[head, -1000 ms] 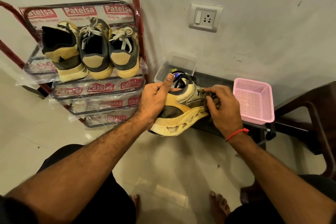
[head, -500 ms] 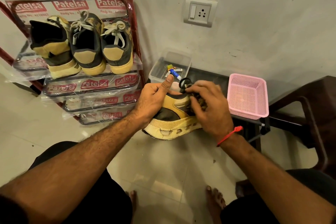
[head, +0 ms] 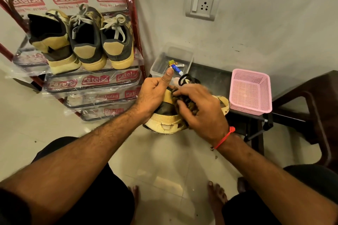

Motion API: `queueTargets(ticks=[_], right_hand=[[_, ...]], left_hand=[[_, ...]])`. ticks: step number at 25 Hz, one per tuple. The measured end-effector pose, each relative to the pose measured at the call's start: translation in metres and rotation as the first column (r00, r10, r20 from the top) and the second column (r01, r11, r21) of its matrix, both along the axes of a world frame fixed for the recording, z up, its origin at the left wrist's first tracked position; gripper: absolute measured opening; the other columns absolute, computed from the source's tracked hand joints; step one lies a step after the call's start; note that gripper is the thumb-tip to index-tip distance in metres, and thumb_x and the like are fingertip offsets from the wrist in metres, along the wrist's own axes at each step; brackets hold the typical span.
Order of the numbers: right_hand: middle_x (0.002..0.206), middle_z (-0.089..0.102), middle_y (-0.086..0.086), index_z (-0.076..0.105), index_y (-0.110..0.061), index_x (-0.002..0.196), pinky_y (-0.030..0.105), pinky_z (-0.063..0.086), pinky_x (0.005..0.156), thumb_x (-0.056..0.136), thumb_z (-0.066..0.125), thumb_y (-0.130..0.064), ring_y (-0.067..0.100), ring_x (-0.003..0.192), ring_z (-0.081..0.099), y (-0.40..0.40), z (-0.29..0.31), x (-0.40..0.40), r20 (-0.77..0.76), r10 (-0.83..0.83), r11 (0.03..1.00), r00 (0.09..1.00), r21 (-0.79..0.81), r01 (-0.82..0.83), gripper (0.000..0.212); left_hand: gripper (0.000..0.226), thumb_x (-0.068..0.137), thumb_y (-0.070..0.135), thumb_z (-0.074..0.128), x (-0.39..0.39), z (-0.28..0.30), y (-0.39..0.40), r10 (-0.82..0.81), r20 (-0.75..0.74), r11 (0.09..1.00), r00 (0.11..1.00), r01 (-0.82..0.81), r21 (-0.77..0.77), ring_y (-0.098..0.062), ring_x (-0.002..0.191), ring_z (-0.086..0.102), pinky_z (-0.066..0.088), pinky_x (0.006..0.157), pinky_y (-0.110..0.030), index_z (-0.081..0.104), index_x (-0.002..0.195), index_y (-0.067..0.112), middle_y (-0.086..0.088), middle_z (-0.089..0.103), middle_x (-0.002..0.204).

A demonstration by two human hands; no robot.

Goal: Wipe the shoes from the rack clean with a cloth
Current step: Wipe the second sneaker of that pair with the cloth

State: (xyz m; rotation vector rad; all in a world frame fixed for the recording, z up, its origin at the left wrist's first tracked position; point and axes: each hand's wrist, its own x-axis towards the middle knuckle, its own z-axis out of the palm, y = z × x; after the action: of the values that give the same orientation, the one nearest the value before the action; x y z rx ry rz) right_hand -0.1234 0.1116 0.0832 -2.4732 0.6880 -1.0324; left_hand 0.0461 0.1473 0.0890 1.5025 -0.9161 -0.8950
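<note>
While gripping the heel end of a worn yellow-and-black sneaker (head: 165, 115) with its fingers wrapped under and the thumb sticking straight up, the left hand (head: 154, 95) is holding the shoe in the air just in front of the low dark desk (head: 215, 78). Curled fingers of the right hand (head: 203, 113) are bunching a dark crumpled cloth (head: 184, 102) and pressing it against the upper of that sneaker; a red thread bracelet (head: 224, 138) is circling the wrist. To the left of the desk, a red metal shoe rack (head: 133, 23) wrapped in printed plastic is carrying three more yellow-and-dark shoes (head: 82, 40) on its top shelf, heels outward. On the desk, a clear plastic box (head: 161, 62) with small tubes inside is sitting at the left end, and a pink perforated plastic basket (head: 250, 91) is sitting at the right end. Bare feet are resting on the pale tiled floor (head: 54, 118) below.
</note>
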Motion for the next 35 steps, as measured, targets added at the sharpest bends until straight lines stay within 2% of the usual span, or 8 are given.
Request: queueTargets(ticks=[3,8,13,18,22,26,29,35], right_hand=[[0.117,0.067,0.006,0.068,-0.010,0.119,0.037,0.048,0.093,0.091,0.065,-0.018,0.025,0.105,0.061,0.024,-0.002,0.006,-0.155,0.256,0.953,0.954,-0.123,-0.276,0.029],[0.116,0.066,0.007,0.069,-0.009,0.115,0.049,0.050,0.081,0.091,0.062,-0.015,0.028,0.096,0.059,-0.018,-0.013,-0.006,-0.163,0.069,0.988,0.984,-0.127,-0.090,0.026],[0.116,0.066,0.009,0.071,-0.008,0.113,0.045,0.049,0.081,0.098,0.058,-0.015,0.032,0.092,0.059,0.011,-0.008,0.010,-0.224,0.243,0.927,0.944,-0.233,-0.294,0.021],[0.111,0.066,0.011,0.072,-0.006,0.110,0.050,0.050,0.081,0.094,0.060,-0.012,0.033,0.094,0.059,-0.026,-0.005,-0.008,-0.136,0.031,0.985,0.990,-0.161,-0.053,0.021],[0.114,0.067,0.009,0.073,-0.007,0.111,0.040,0.050,0.087,0.093,0.067,-0.009,0.030,0.097,0.062,-0.010,0.001,-0.009,-0.223,0.348,0.914,0.910,-0.132,-0.382,0.019],[0.115,0.067,0.009,0.072,-0.008,0.113,0.045,0.053,0.084,0.094,0.065,-0.012,0.026,0.100,0.061,-0.029,0.005,-0.015,-0.172,0.205,0.970,0.964,-0.100,-0.224,0.021],[0.111,0.069,0.009,0.074,-0.006,0.108,0.035,0.048,0.093,0.092,0.070,-0.006,0.024,0.101,0.062,-0.004,0.007,-0.005,-0.157,0.434,0.890,0.887,-0.077,-0.449,0.017],[0.111,0.068,0.009,0.073,-0.007,0.110,0.043,0.052,0.088,0.091,0.068,-0.010,0.028,0.098,0.061,-0.018,0.003,-0.009,-0.168,0.230,0.958,0.959,-0.131,-0.253,0.019]], left_hand=[[0.070,0.095,0.059,0.053,0.000,0.001,-0.001,0.011,-0.028,0.999,1.000,-0.009,0.048,-0.023,0.066,0.064,0.053,0.063,-0.031,0.071,0.082,-0.007,-0.023,0.075,0.084],[0.072,0.093,0.067,0.052,0.005,0.002,-0.003,0.042,-0.029,0.989,0.999,-0.038,0.143,-0.026,0.066,0.052,0.045,0.062,-0.037,0.067,0.089,-0.003,-0.015,0.058,0.078],[0.057,0.096,0.066,0.049,0.004,0.005,-0.002,-0.030,-0.008,0.976,1.000,0.031,0.215,-0.009,0.051,0.046,0.041,0.050,-0.023,0.050,0.065,0.017,0.002,0.048,0.058],[0.063,0.096,0.062,0.054,0.007,0.001,0.001,-0.179,-0.150,0.930,0.972,0.217,0.296,-0.031,0.093,0.070,0.058,0.087,-0.050,0.066,0.112,0.003,-0.018,0.072,0.102],[0.052,0.100,0.054,0.052,0.007,0.004,0.003,-0.212,-0.137,0.922,0.968,0.244,0.302,-0.025,0.086,0.057,0.051,0.073,-0.034,0.065,0.106,0.004,-0.017,0.061,0.092],[0.055,0.101,0.054,0.051,0.002,0.004,0.005,-0.208,-0.157,0.908,0.965,0.250,0.335,-0.024,0.089,0.065,0.055,0.072,-0.034,0.065,0.116,0.002,-0.019,0.069,0.102],[0.049,0.100,0.054,0.053,0.002,0.004,0.005,-0.264,-0.174,0.906,0.949,0.306,0.292,-0.027,0.087,0.060,0.050,0.077,-0.040,0.066,0.104,0.007,-0.014,0.066,0.094],[0.057,0.101,0.054,0.051,0.001,0.005,0.006,-0.229,-0.169,0.909,0.959,0.273,0.316,-0.033,0.091,0.063,0.054,0.082,-0.044,0.065,0.110,-0.001,-0.021,0.069,0.101]])
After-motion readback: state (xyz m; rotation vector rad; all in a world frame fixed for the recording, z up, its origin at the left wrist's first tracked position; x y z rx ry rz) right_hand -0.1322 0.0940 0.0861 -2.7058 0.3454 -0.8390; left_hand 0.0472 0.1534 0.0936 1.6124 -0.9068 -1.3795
